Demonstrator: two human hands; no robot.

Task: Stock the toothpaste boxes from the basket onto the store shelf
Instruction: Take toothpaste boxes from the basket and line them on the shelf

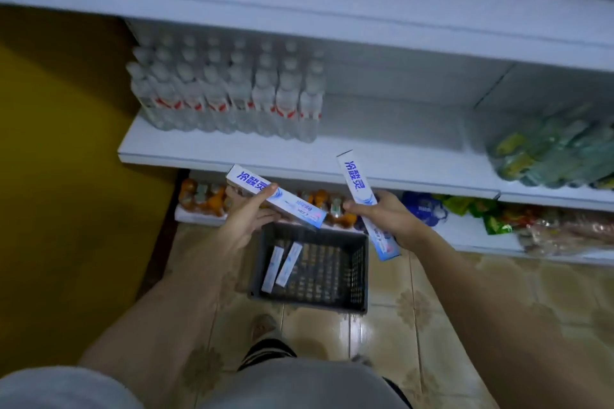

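Head view looks down on a dark grey basket point(360, 262) standing on the tiled floor point(432, 309) in front of a white store shelf point(392, 156). Above the basket's far-left corner, the left hand point(247, 214) grips one toothpaste box point(275, 197), thumb curled over its top face and fingers wrapped beneath; the box lies slanted, its printed end pointing away from the basket toward the shelf edge. Above the basket's far-right corner, the right hand point(387, 214) holds a second toothpaste box point(365, 202), fingers closed round its lower half; this box stands nearly upright, its upper end reaching the shelf's front lip, its lower end hanging just outside the basket's right wall. Inside the basket, against its left side, two more toothpaste boxes point(282, 267) lie side by side, touching or nearly so. Beyond the basket, on the shelf board to the left, stands a block of clear water bottles point(229, 93); to the right of the same board lie greenish bottles point(551, 153). Directly behind the basket, the lowest tier carries orange-topped items point(202, 197) and coloured packets point(465, 207). Neither held box rests on the shelf.
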